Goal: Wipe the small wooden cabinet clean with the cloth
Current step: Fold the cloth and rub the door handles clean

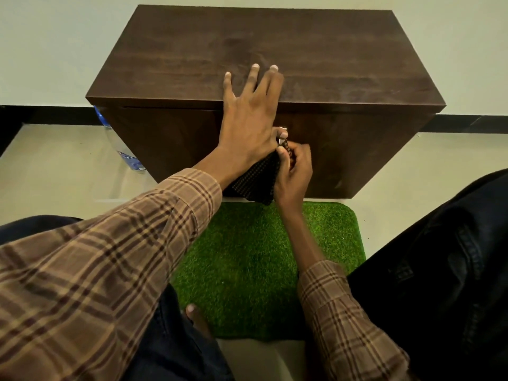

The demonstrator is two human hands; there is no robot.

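The small dark wooden cabinet (330, 59) stands on the floor against the wall, in front of me. My left hand (248, 116) lies over its top front edge, fingers spread flat on the top and the thumb down on the front face. Just below, my right hand (292, 171) grips a dark dotted cloth (258, 178) and holds it against the middle of the cabinet's front. The cloth hangs down to the left of that hand, partly hidden behind my left wrist.
A green artificial-grass mat (261, 259) lies on the floor between my knees and the cabinet. A clear plastic bottle (125, 149) with a blue cap and label lies by the cabinet's left side. My dark trouser legs flank the mat.
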